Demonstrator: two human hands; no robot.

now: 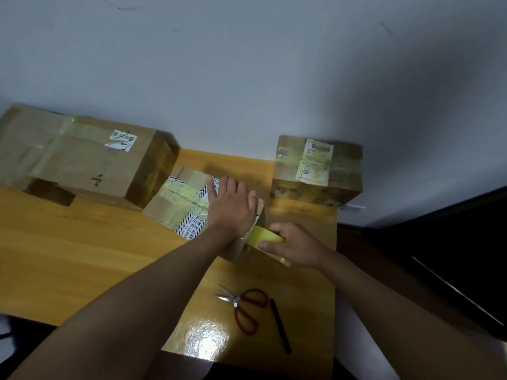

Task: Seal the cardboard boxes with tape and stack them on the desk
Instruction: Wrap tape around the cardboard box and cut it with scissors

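Observation:
A small cardboard box point(181, 204) with glossy tape and striped printed labels lies in the middle of the wooden desk point(82, 256). My left hand point(230, 204) lies flat on its top with straight fingers, pressing down. My right hand point(293, 248) grips a yellowish tape roll point(270, 238) at the box's near right corner, where a strip runs from the roll onto the box. A large taped box point(76, 157) sits on other cardboard at the back left. Another taped box point(318, 168) with shipping labels stands at the back right.
Red-handled scissors point(244, 308) and a black pen point(279, 325) lie near the desk's front right. A grey wall rises behind the desk. The desk's right edge drops off to dark furniture point(439, 242) on the right.

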